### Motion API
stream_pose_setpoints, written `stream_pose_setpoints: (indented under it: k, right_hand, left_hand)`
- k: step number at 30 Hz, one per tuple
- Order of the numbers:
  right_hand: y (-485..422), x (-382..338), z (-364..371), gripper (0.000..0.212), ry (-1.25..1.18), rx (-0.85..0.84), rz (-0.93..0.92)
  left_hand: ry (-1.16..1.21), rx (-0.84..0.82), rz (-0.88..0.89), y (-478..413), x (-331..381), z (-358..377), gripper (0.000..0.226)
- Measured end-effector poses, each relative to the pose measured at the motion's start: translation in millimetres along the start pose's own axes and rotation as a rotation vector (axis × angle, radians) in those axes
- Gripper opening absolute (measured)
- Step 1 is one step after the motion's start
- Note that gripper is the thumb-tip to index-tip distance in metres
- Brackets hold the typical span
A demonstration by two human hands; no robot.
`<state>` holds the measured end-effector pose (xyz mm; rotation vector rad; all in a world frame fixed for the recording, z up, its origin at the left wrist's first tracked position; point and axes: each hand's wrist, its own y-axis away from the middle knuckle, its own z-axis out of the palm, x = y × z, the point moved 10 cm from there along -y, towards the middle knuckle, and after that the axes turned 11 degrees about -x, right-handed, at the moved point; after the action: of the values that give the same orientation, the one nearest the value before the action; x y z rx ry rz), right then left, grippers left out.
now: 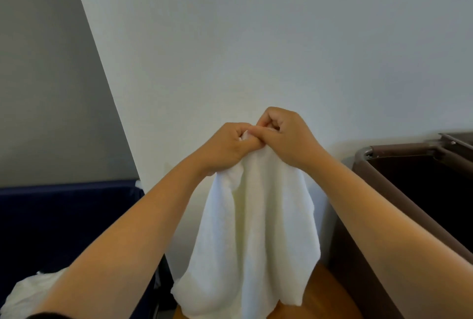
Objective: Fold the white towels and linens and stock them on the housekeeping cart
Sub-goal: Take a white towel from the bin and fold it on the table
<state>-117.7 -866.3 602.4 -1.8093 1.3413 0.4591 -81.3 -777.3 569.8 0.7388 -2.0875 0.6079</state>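
Note:
A white towel [252, 237] hangs down in front of me in the head view, held up by its top edge. My left hand [225, 147] grips the top edge with curled fingers. My right hand [286, 134] pinches the same edge right beside it, and the two hands touch. The towel's lower end drapes in soft folds above a wooden surface [320, 300].
A dark blue fabric bin [64, 219] stands at the left with white linen [28, 293] lying in it. A brown cart bin [419, 190] with a rounded rim stands at the right. A pale wall [256, 37] fills the background.

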Motion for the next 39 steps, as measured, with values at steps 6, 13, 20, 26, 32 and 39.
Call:
stream_pose_setpoints:
  k: [6, 13, 20, 26, 32, 39]
  right_hand:
    - [38, 65, 15, 0.029, -0.299, 0.053, 0.216]
    - [62, 87, 38, 0.020, -0.413, -0.076, 0.260]
    - [78, 106, 70, 0.021, -0.476, -0.168, 0.375]
    - [75, 93, 72, 0.015, -0.306, -0.168, 0.283]
    - [78, 97, 99, 0.048, -0.195, -0.300, 0.288]
    - [101, 161, 119, 0.071, -0.260, -0.408, 0.606]
  left_hand:
    - [0.200, 0.224, -0.044, 0, -19, -10, 0.034]
    - [0.323, 0.386, -0.109, 8, -50, -19, 0.036]
    - [0.433, 0.479, -0.189, 17, -72, -19, 0.040]
    - [0.454, 0.519, -0.266, 26, -88, -19, 0.044]
    - [0.544, 0.533, -0.282, 28, -96, -16, 0.035]
    - [0.623, 0.456, -0.303, 34, -105, -12, 0.020]
